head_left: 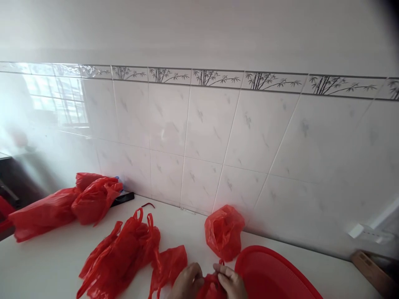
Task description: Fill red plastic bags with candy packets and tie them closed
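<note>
Both hands work low at the near edge of the white desk (46, 265), partly cut off by the bottom of the view. The left hand (188, 282) and the right hand (230, 282) meet over a small red bag (210, 288) that sits on the desk between them. The fingers (222, 270) of the right hand are curled in and pinch the bag's gathered top, where a little loop of plastic stands up. The left hand's fingers are bent around the bag's other side and close on it too. Held from both sides like this, the thin plastic seems to stay bunched at its neck instead of falling open.

Just behind the hands a bulging red bag (223, 232) stands upright near the tiled wall (202, 124), its mouth scrunched on top, so it probably holds something. To the right, just beside the right hand, lies a round red tray (274, 274) with its rim toward the hands.

To the left a heap of loose red bags (121, 253) lies with handles sticking up, and a flatter red bag (170, 263) lies between the heap and the left hand. Farther left, against the wall, two fuller bags lie on their sides: a rounded bag (95, 199) and a long bag (43, 211). A black flat object (123, 198) pokes out from under them, and a thin red band (148, 204) lies alone near the wall. A wooden piece (372, 270) shows at the far right.
</note>
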{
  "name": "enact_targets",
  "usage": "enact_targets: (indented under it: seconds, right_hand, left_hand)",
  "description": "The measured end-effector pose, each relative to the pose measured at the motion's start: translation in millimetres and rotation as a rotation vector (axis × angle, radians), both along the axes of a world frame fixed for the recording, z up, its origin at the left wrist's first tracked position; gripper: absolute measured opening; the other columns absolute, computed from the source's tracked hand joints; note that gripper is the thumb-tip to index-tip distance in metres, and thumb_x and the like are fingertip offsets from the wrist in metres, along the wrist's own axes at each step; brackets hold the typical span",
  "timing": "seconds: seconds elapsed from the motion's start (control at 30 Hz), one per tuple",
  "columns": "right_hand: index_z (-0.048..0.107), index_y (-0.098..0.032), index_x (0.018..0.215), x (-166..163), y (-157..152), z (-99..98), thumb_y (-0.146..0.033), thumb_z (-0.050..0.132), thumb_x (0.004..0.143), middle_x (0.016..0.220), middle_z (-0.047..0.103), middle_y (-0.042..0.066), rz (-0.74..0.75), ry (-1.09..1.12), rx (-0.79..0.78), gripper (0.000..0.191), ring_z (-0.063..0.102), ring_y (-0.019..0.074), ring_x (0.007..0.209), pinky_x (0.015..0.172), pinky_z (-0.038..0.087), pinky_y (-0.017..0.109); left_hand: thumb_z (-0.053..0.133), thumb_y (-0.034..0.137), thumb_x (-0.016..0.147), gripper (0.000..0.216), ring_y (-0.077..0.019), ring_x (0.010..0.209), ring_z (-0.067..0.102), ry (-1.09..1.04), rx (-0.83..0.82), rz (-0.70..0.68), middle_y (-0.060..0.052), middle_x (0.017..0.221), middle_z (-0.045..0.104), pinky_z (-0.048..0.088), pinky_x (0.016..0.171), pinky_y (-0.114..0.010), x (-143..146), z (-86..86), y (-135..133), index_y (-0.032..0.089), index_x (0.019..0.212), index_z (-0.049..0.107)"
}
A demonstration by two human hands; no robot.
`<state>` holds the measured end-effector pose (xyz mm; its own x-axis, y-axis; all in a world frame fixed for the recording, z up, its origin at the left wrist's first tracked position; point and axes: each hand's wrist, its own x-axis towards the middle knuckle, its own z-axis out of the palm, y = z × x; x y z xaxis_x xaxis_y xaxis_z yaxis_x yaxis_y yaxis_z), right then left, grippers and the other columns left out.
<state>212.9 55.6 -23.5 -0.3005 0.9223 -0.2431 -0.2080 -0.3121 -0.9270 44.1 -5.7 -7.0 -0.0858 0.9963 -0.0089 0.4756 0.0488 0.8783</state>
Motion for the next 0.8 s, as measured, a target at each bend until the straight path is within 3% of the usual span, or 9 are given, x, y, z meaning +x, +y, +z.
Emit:
enact_targets:
  seconds: [0.1, 0.2, 0.3, 0.4, 0.5, 0.6, 0.67, 0.73, 0.8]
  right_hand:
    - [0.075, -0.016, 0.085, 7, 13, 3.7, -0.035, 0.083, 0.049, 0.075, 0.073, 0.005, -0.125, 0.081, -0.076, 0.042, 0.066, 0.0189, 0.074, 0.077, 0.053, 0.032]
    - [0.074, -0.018, 0.078, 19, 23, -7.7, -0.025, 0.083, 0.041, 0.072, 0.071, 0.001, -0.335, 0.144, -0.158, 0.039, 0.061, 0.0141, 0.066, 0.067, 0.052, 0.027]
    - [0.073, -0.018, 0.073, 30, 25, -25.5, -0.022, 0.082, 0.037, 0.068, 0.07, 0.0, -0.398, 0.177, -0.215, 0.038, 0.059, 0.0127, 0.061, 0.06, 0.051, 0.025]
    - [0.073, -0.017, 0.075, 34, 21, -33.8, -0.025, 0.081, 0.04, 0.063, 0.068, -0.001, -0.387, 0.161, -0.179, 0.036, 0.056, 0.0119, 0.056, 0.056, 0.048, 0.025]
    - [0.073, -0.017, 0.08, 35, 16, -29.7, -0.03, 0.082, 0.042, 0.069, 0.07, 0.0, -0.385, 0.093, -0.148, 0.042, 0.058, 0.0129, 0.059, 0.059, 0.05, 0.026]
    - [0.072, -0.017, 0.087, 34, 10, -24.9, -0.039, 0.083, 0.047, 0.078, 0.073, 0.003, -0.26, -0.011, -0.141, 0.046, 0.063, 0.0158, 0.067, 0.064, 0.052, 0.028]
    - [0.071, -0.017, 0.089, 32, 5, -27.0, -0.045, 0.084, 0.049, 0.082, 0.074, 0.006, -0.141, -0.056, -0.163, 0.05, 0.066, 0.0188, 0.072, 0.065, 0.052, 0.029]
    - [0.07, -0.017, 0.094, 30, -3, -34.2, -0.05, 0.084, 0.049, 0.086, 0.074, 0.008, -0.041, -0.07, -0.19, 0.058, 0.068, 0.0225, 0.076, 0.068, 0.053, 0.032]
    - [0.069, -0.018, 0.103, 28, -14, -44.5, -0.054, 0.083, 0.05, 0.089, 0.074, 0.009, 0.009, -0.1, -0.191, 0.066, 0.07, 0.0252, 0.081, 0.069, 0.053, 0.033]
  left_hand:
    - [0.042, 0.018, 0.082, 0.015, -0.0181, 0.079, 0.053, 0.169, 0.099, 0.04, -0.004, 0.084, 0.059, 0.04, 0.074, -0.029, -11, -0.8, 8, 0.021, 0.067, 0.047]
    - [0.039, 0.015, 0.081, 0.017, -0.0187, 0.083, 0.054, 0.357, 0.033, 0.103, -0.005, 0.087, 0.06, 0.04, 0.075, -0.029, -31, -9.1, 10, 0.02, 0.068, 0.048]
    - [0.039, 0.017, 0.083, 0.017, -0.0198, 0.084, 0.055, 0.435, -0.03, 0.131, -0.004, 0.086, 0.06, 0.04, 0.074, -0.03, -48, -19.0, 3, 0.02, 0.07, 0.049]
    - [0.037, 0.019, 0.085, 0.019, -0.0209, 0.084, 0.056, 0.473, -0.096, 0.161, -0.006, 0.086, 0.061, 0.04, 0.072, -0.032, -54, -25.4, -5, 0.02, 0.072, 0.051]
    - [0.035, 0.016, 0.085, 0.022, -0.0223, 0.087, 0.058, 0.52, -0.189, 0.18, -0.008, 0.091, 0.063, 0.042, 0.075, -0.034, -48, -27.4, -6, 0.019, 0.079, 0.056]
    - [0.042, 0.012, 0.077, 0.035, -0.0253, 0.11, 0.055, 0.537, -0.214, 0.208, -0.012, 0.117, 0.061, 0.042, 0.09, -0.037, -31, -28.6, 2, 0.017, 0.107, 0.06]
    - [0.053, 0.012, 0.07, 0.065, -0.0276, 0.136, 0.034, 0.536, -0.178, 0.121, -0.01, 0.148, 0.04, 0.032, 0.107, -0.041, -14, -31.5, 9, 0.023, 0.134, 0.048]
    - [0.064, 0.015, 0.063, 0.089, -0.0322, 0.146, 0.014, 0.52, -0.167, -0.063, -0.005, 0.161, 0.018, 0.02, 0.114, -0.05, 2, -36.1, 16, 0.033, 0.145, 0.035]
    - [0.069, 0.014, 0.058, 0.085, -0.038, 0.144, 0.016, 0.475, -0.197, -0.163, -0.006, 0.16, 0.021, 0.021, 0.112, -0.056, 13, -40.3, 20, 0.034, 0.138, 0.047]
